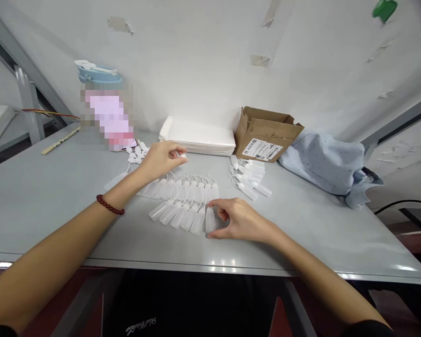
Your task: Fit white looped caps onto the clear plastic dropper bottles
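Observation:
Above the rows of bottles, my left hand point(163, 161) pinches a small white cap point(183, 156) between thumb and fingertips. My right hand point(238, 219) is closed with thumb and forefinger at the two ends of a small translucent plastic bottle point(209, 222), the rightmost of the front row. Several similar bottles point(178, 215) with thin white strings lie slanted to its left. Behind them runs a second row of bottles point(192, 191), partly covered by my left forearm. A heap of small white caps point(136, 153) sits beyond my left wrist.
More bottles point(250, 175) lie in front of an open cardboard box point(266, 133). A stack of white padded envelopes point(198, 135) rests against the wall. Light blue cloth point(323, 159) lies at right. At left are a pixelated pink item point(108, 114) and a thin wooden strip point(60, 140).

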`<state>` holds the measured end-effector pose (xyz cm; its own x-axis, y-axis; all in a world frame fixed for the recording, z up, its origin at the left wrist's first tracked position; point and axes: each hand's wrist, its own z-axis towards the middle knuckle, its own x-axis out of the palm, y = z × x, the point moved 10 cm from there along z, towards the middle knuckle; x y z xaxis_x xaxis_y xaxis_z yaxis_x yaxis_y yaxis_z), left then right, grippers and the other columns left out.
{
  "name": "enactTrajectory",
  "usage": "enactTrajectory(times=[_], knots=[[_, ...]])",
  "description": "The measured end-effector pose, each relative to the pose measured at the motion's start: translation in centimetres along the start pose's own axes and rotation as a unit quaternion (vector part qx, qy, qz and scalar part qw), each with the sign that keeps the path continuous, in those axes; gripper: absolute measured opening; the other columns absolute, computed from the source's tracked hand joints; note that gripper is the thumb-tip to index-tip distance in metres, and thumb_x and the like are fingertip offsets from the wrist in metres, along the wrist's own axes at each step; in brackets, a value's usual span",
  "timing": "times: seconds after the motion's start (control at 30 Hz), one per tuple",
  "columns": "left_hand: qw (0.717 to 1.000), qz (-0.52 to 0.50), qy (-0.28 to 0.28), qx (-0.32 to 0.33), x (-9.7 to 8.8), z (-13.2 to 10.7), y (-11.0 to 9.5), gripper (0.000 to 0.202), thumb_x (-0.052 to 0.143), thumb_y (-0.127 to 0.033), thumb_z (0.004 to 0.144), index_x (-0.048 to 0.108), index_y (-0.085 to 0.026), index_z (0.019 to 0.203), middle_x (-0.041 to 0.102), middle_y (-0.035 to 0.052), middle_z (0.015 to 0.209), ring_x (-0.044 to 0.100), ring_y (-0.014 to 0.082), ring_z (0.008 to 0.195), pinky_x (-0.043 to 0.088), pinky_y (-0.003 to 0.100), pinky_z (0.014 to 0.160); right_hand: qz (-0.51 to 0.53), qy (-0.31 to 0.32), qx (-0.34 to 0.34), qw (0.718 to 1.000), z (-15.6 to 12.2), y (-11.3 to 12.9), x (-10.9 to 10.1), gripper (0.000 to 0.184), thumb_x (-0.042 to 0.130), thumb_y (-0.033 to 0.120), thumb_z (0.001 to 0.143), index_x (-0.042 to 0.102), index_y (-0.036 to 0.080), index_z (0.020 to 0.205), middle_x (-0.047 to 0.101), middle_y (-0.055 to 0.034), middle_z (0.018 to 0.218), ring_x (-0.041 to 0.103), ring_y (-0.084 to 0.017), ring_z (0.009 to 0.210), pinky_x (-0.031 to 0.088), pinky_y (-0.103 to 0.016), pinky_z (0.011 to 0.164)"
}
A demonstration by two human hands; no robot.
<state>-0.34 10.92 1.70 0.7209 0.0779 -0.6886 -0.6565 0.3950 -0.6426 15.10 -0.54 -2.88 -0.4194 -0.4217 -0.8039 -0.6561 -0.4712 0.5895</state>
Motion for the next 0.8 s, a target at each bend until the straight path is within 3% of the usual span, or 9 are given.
enactTrajectory(times=[0.07,0.17,0.27,0.33,0.63,0.8], knots=[[0.995,-0.081,0.035,-0.044,0.6,-0.5,-0.2,0.033,0.069,-0.039,0.068,0.067,-0.015,0.090,0.062,0.0027,0.070,0.057,0.0163,0.066,0.045,0.028,0.062,0.044,-0.010,0.003,0.999,-0.2,-0.1,-0.5,0.050,0.076,0.032,0.064,0.054,0.016,0.106,0.042,0.0076,0.064,0.040,-0.008,0.055,0.033,-0.022,0.053],[0.970,-0.194,0.132,-0.067,2.5,-1.7,-2.2,0.030,0.073,-0.039,0.065,0.065,-0.016,0.082,0.063,0.0023,0.071,0.056,0.0134,0.063,0.044,0.024,0.055,0.106,-0.047,-0.007,0.993,-0.4,0.0,-1.7,0.052,0.072,0.024,0.066,0.046,0.019,0.110,0.038,0.0086,0.064,0.040,-0.008,0.057,0.035,-0.021,0.053],[0.944,-0.235,0.221,-0.062,4.1,-3.3,-4.6,0.023,0.070,-0.038,0.070,0.067,-0.017,0.078,0.062,0.0004,0.067,0.051,0.0091,0.054,0.042,0.021,0.049,0.150,-0.074,-0.020,0.986,-0.6,0.1,-2.7,0.053,0.065,0.015,0.069,0.039,0.022,0.115,0.045,0.0076,0.069,0.045,-0.008,0.058,0.038,-0.021,0.053],[0.934,-0.251,0.247,-0.060,4.7,-4.0,-5.6,0.019,0.069,-0.035,0.072,0.068,-0.017,0.079,0.062,-0.0006,0.066,0.052,0.0083,0.054,0.044,0.021,0.051,0.160,-0.085,-0.022,0.983,-0.6,0.0,-3.0,0.055,0.063,0.012,0.069,0.037,0.023,0.116,0.049,0.0064,0.073,0.049,-0.008,0.057,0.040,-0.021,0.053],[0.906,-0.349,0.225,-0.075,6.0,-4.5,-6.1,0.016,0.071,-0.029,0.072,0.069,-0.016,0.079,0.064,-0.0004,0.070,0.058,0.0103,0.063,0.049,0.025,0.064,0.153,-0.103,-0.069,0.980,-0.6,0.6,-2.6,0.056,0.046,0.002,0.073,0.031,0.024,0.123,0.061,-0.0021,0.092,0.057,-0.013,0.074,0.045,-0.026,0.063],[0.895,-0.379,0.216,-0.093,6.5,-4.6,-5.8,0.018,0.074,-0.028,0.067,0.070,-0.015,0.079,0.067,0.0019,0.074,0.058,0.0117,0.067,0.049,0.027,0.067,0.111,-0.157,-0.083,0.978,-0.8,0.6,-3.1,0.055,0.035,-0.002,0.072,0.036,0.023,0.120,0.058,-0.0024,0.091,0.055,-0.014,0.075,0.044,-0.030,0.068]])
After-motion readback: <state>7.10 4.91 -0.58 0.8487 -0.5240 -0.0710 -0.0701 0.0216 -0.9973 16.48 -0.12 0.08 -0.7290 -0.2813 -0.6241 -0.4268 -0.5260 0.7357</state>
